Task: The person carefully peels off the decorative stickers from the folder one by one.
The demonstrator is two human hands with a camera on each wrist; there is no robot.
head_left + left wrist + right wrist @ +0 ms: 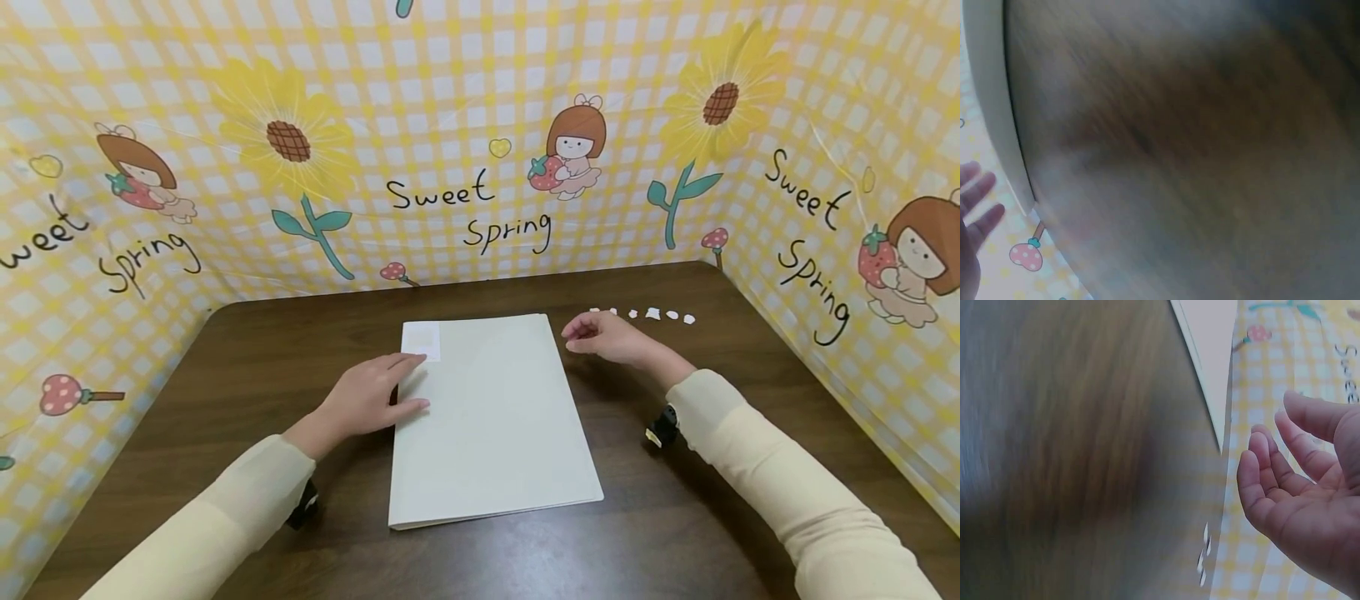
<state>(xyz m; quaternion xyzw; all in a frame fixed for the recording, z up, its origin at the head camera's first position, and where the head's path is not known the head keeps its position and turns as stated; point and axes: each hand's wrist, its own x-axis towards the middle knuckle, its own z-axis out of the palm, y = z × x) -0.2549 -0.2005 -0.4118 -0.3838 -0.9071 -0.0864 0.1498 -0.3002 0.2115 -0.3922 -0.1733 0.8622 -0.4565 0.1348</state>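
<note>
A large off-white folder or booklet [491, 425], closed, lies flat on the table, a small white rectangular label [420, 340] at its upper left corner. Over its left edge reaches my left hand [367, 396], fingers extended, with the index fingertip by the label; whether it presses on the cover I cannot tell. My right hand [611, 337] hovers just beyond the folder's upper right edge, its fingers loosely bent and nothing held, as the right wrist view confirms. Several small white scraps [653, 314] form a row behind it, and the hand partly covers the leftmost ones.
The dark brown wooden table [300, 325] has rounded back corners. A yellow checked cloth [450, 100] printed with sunflowers and "Sweet Spring" rises along the back and both sides. Each wrist carries a black device [663, 427] below the sleeve cuff.
</note>
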